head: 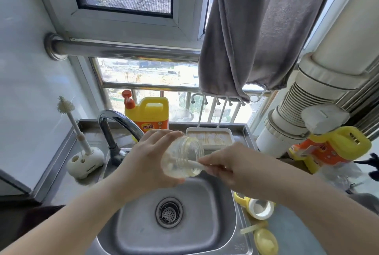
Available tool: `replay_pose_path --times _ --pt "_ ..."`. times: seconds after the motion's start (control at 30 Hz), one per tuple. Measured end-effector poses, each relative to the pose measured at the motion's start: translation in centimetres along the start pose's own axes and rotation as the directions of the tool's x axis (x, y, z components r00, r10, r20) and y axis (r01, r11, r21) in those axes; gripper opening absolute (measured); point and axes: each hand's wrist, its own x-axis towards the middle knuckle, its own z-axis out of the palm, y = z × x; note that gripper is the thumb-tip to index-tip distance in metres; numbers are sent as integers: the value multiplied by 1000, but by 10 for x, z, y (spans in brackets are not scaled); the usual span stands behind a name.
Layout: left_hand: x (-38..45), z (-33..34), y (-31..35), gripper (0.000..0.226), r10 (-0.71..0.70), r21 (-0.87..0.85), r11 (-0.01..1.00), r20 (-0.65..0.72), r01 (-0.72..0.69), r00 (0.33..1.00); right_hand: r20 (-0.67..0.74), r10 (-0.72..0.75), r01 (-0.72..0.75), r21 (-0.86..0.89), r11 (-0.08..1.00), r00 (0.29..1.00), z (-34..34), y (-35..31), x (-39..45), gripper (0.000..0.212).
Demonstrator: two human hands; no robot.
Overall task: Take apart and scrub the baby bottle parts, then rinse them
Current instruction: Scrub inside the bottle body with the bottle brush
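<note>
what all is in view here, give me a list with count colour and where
bottle body: 1, clear, held over the sink
brush handle: 1, white, running into the bottle mouth
sink: 1, steel, below the hands
drain strainer: 1, metal, sink bottom
faucet: 1, chrome, behind the sink
detergent jug: 1, yellow with orange label, on the back ledge
second jug: 1, yellow and orange, lying right of the sink
nipple brush: 1, white, upright in its stand on the left
tray: 1, white, back ledge
towel: 1, grey, hanging above
bottle collar: 1, yellow and white, right counter
cap: 1, yellow, right counter
left hand: grips the bottle
right hand: grips the brush handle
</note>
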Motion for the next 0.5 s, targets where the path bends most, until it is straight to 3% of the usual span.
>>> replay_pose_path --times 0.1,0.17,0.2,0.3,0.4,0.43,0.5 --pt "-1 -2 -7 86 53 1 999 33 -53 998 93 -63 72 -105 992 994 3 2 0 27" --pt "-2 -4 -8 89 24 -32 999 100 -21 995 99 -110 138 -346 928 989 0 6 2 23" --pt "-3 -6 -9 92 -22 -59 998 125 29 992 58 -126 139 -464 875 990 -3 5 4 29" --pt "-3 -11 -13 99 -120 -78 988 179 136 976 -92 -212 92 -690 718 973 -11 11 4 73" --pt "1 -15 -11 97 -119 0 993 173 121 978 -161 -187 -15 -793 609 969 -12 3 3 80" --pt "2 -15 -9 95 -107 31 994 153 103 982 -153 -153 -22 -775 631 976 -5 6 5 78" --pt "1 -10 -9 90 -50 90 995 90 42 995 -136 -37 -46 -561 827 990 9 13 4 55"
